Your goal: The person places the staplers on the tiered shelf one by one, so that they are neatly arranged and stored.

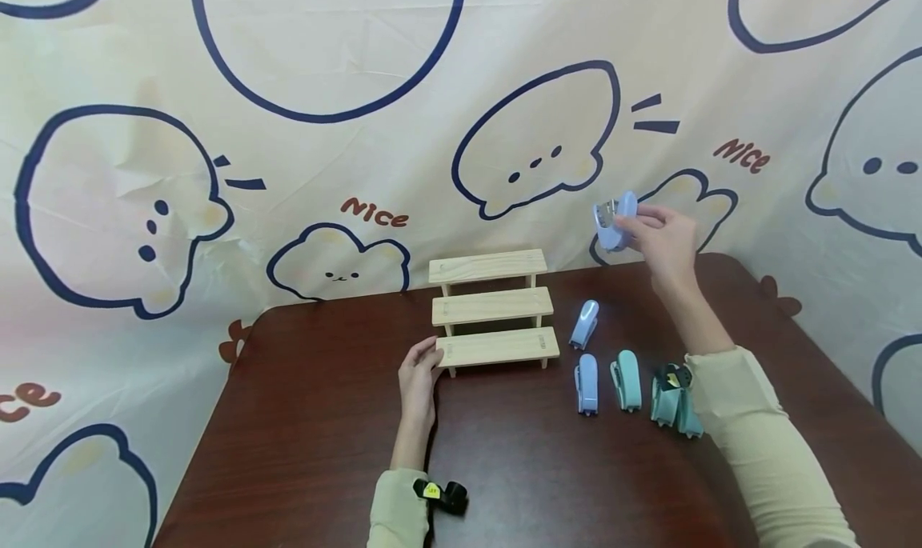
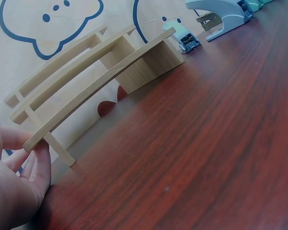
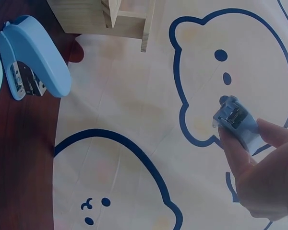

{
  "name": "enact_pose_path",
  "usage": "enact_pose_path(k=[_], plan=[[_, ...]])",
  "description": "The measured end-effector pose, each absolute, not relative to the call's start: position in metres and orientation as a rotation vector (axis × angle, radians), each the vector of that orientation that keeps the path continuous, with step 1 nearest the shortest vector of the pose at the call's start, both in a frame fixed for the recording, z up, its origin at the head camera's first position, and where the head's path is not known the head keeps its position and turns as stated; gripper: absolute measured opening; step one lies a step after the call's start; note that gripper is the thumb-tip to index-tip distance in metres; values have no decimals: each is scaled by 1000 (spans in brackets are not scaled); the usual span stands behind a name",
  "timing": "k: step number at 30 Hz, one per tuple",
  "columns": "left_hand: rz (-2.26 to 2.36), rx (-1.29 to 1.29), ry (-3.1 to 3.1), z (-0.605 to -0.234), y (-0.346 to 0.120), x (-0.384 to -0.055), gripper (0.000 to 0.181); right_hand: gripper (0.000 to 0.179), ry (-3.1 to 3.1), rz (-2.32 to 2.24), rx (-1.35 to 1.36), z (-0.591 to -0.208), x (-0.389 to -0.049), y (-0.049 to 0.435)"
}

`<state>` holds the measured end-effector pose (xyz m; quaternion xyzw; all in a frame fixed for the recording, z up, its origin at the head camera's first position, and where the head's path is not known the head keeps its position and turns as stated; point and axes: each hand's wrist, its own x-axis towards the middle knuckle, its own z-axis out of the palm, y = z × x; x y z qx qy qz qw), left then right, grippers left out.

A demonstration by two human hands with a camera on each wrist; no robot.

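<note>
My left hand point(image 1: 418, 376) pinches the left end of the lowest tier of a pale wooden three-tier stand point(image 1: 497, 348); in the left wrist view, thumb and fingers close on the board's end point(image 2: 33, 143). Raised above the table's back right, my right hand point(image 1: 666, 240) holds a light blue stapler point(image 1: 614, 222) between thumb and fingers. The right wrist view has that stapler point(image 3: 237, 122) in front of the printed backdrop. Two more blue staplers, one behind point(image 1: 584, 324) and one in front point(image 1: 587, 384), stand on the table right of the stand.
A mint green stapler point(image 1: 627, 380) stands beside the blue ones, with more green staplers point(image 1: 666, 404) near the right sleeve. The dark wooden table point(image 1: 324, 420) ends at a cloth backdrop point(image 1: 324, 164) with cartoon prints behind the stand.
</note>
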<state>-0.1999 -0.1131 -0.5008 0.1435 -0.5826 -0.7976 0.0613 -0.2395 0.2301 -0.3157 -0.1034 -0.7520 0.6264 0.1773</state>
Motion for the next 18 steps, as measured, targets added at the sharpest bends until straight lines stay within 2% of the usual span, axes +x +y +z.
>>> enact_pose_path(k=[11, 18], plan=[[-2420, 437, -1749, -501, -113, -200, 36, 61, -2142, 1788, -263, -315, -246, 218], [-2422, 438, -1744, -499, -112, -200, 35, 52, -2152, 1775, -227, -315, -250, 210]])
